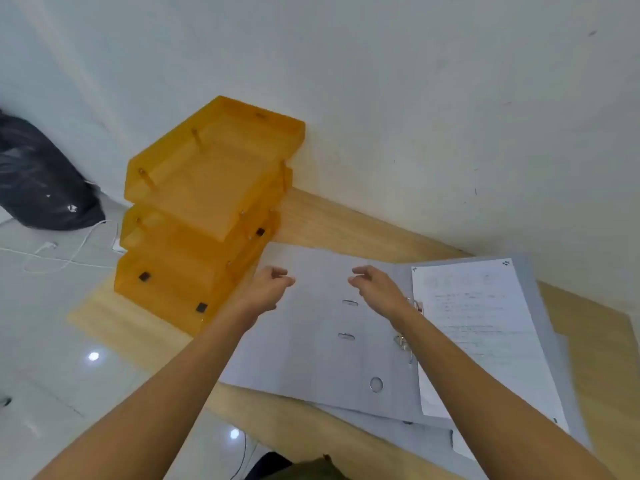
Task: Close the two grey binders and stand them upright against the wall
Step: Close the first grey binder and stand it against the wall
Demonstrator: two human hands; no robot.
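A grey binder [311,341] lies open and flat on the wooden table, its left cover spread toward the orange trays. Printed sheets [485,334] rest on its right half beside the metal rings [403,341]. A second grey binder [429,434] lies underneath; only its near edge shows. My left hand [268,287] hovers over the left cover's far corner, fingers loosely curled, holding nothing. My right hand [375,289] hangs above the cover near the spine, fingers apart and empty. The white wall [415,133] rises just behind the table.
A stack of three orange letter trays [204,216] stands at the table's far left against the wall. The table's wooden top [346,223] shows between binder and wall. On the floor to the left lie a black bag [38,181] and white cables [62,251].
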